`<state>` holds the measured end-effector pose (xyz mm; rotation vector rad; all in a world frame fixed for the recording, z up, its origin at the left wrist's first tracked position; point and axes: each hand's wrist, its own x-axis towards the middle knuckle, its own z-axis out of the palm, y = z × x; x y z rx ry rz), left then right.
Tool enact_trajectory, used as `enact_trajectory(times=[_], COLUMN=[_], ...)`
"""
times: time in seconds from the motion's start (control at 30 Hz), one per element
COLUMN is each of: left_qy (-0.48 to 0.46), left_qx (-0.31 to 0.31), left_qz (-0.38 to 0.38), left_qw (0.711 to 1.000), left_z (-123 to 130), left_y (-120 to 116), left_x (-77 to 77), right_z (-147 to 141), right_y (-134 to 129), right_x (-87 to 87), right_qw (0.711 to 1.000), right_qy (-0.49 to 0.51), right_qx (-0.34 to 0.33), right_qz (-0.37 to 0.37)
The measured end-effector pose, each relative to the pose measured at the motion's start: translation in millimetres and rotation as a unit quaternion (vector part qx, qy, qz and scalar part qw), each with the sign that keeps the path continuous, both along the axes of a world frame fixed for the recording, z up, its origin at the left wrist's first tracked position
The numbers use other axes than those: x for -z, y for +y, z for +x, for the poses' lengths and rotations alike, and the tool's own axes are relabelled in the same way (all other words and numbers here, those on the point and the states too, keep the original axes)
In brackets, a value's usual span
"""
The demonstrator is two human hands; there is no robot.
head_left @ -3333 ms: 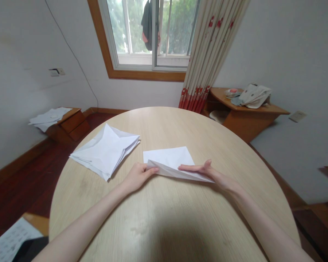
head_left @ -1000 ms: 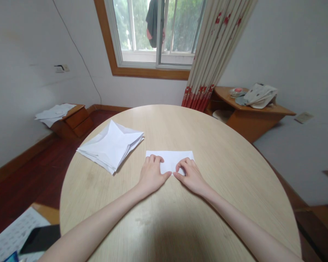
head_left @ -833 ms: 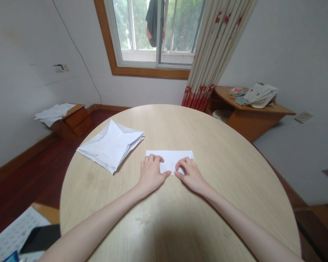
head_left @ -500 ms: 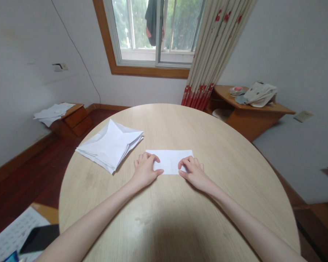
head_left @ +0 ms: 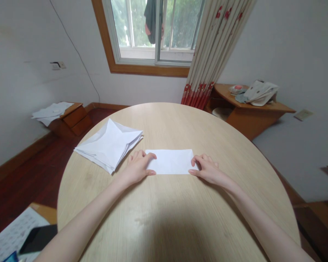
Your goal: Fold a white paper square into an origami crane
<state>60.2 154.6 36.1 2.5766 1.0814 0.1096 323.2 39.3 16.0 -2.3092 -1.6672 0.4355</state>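
Observation:
A white sheet of paper [head_left: 171,162], folded into a narrow rectangle, lies flat on the round wooden table. At its left end is my left hand [head_left: 139,166], fingers curled, with the thumb on the near edge and the index fingertip farther up on the paper. My right hand [head_left: 207,168] holds the right end in the same way, thumb at the near corner. Both hands keep the paper pressed to the tabletop, and its middle shows between them. Left of my left hand rests a stack of creased white paper sheets [head_left: 109,143].
The round table [head_left: 164,211] has a curved edge all round. At the lower left, a black phone [head_left: 38,238] lies on a printed sheet [head_left: 11,229]. Beyond the table are a small cabinet [head_left: 75,120] with papers and a corner shelf [head_left: 251,109] holding a white bag.
Both hands have slid apart along the folded paper, the left one leftward and the right one rightward, out to its ends. More of the paper's middle shows. The stack stays put.

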Motion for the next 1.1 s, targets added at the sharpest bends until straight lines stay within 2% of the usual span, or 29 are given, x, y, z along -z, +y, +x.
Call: enact_trajectory(times=[0.37,0.53,0.77,0.9,1.0,1.1], left_qy=[0.013,0.042,0.068,0.062,0.025,-0.003], left_qx=[0.009,0.002,-0.017,-0.015,0.008,0.053], left_qz=[0.092,0.124,0.118,0.131,0.126,0.114], left_qw=[0.996,0.991,0.991,0.989,0.992,0.992], left_z=[-8.1,-8.5,-10.8,-11.5,-12.3,-13.1], left_y=[4.3,3.4,4.7,6.1,9.5,13.5], left_x=[8.5,4.2,-3.5,-2.3,1.2,4.0], right_z=[20.2,23.1,27.9,27.4,26.0,23.2], right_y=[1.0,1.3,0.8,-0.7,-2.3,-1.2], right_x=[-1.3,-1.6,-2.4,-2.3,-0.5,4.5], right_qw=[0.997,0.996,0.993,0.992,0.990,0.980], right_qy=[0.052,0.054,0.075,0.089,0.114,0.176], right_qx=[-0.060,-0.064,-0.094,-0.084,-0.067,-0.009], right_qz=[-0.004,-0.010,0.007,0.020,0.045,0.097])
